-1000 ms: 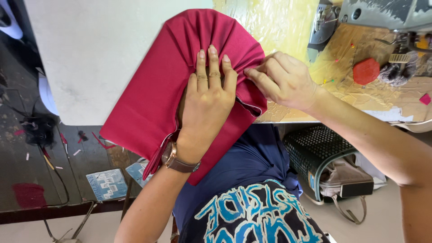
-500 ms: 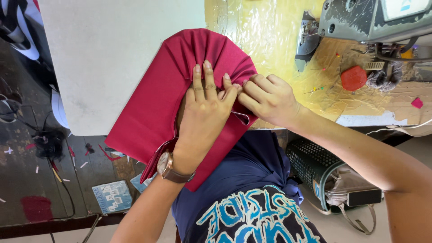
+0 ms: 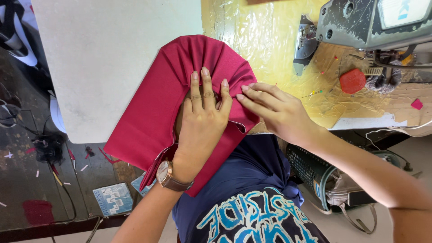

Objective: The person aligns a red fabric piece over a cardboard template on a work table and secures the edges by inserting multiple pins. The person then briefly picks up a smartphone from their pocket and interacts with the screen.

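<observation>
Table: yellow plastic-covered top (image 3: 265, 40) — white board (image 3: 117, 58) beside it.
Around: sewing machine (image 3: 373, 22), red pincushion (image 3: 352, 81).
Grip: left hand (image 3: 202, 121) flat on red cloth (image 3: 153, 112); right hand (image 3: 274, 110) pinches its pleats.

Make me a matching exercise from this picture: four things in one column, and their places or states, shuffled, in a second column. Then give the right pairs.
Things:
1. left hand
2. right hand
3. red pincushion
4. wristwatch

Places or states:
A. on the table beside the sewing machine
B. strapped on the left wrist
C. pinching the right edge of the red cloth
D. flat on the cloth folds, fingers spread

Pairs: 1-D, 2-C, 3-A, 4-B
</observation>
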